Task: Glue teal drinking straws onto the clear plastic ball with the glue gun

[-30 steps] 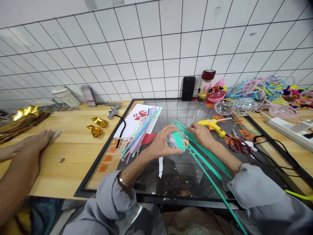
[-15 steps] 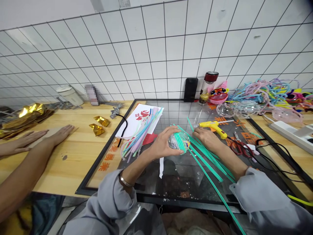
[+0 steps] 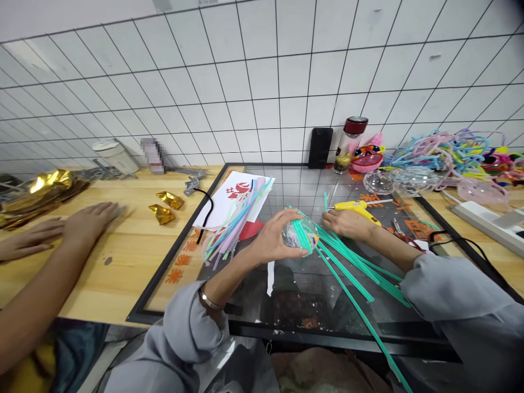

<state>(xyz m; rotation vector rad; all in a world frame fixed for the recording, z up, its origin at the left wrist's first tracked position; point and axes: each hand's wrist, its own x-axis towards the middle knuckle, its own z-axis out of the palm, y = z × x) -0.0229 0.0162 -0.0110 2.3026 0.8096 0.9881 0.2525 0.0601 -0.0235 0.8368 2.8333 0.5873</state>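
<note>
My left hand (image 3: pixel 275 234) is wrapped round a clear plastic ball (image 3: pixel 295 236) with green strips lying across it and a small multicoloured patch on its right side. Long green strips (image 3: pixel 347 278) fan out from behind the ball towards the right and the table's front edge. To the right of the ball, my right hand (image 3: pixel 341 222) is closed on a green strip, whose short end (image 3: pixel 326 200) sticks up above the fingers. Just beyond this hand lies a yellow glue gun (image 3: pixel 356 208), its nozzle close to the strip end. Red-handled scissors (image 3: pixel 403 234) are partly covered by my right forearm.
Pastel strips (image 3: pixel 239 218) lie over a white sheet (image 3: pixel 208 210). A phone (image 3: pixel 320 147) and a glass bottle (image 3: pixel 347 144) stand by the wall. Tangled coloured strips (image 3: pixel 442 153) and a power strip (image 3: pixel 491 224) are at right. A co-worker's hands (image 3: pixel 88 224) rest at left near gold foil pieces (image 3: pixel 170 200).
My right hand has turned slightly, its forearm shifting right and up, and the strip end now points straight up. The ball stays in place. The co-worker's hands have moved left.
</note>
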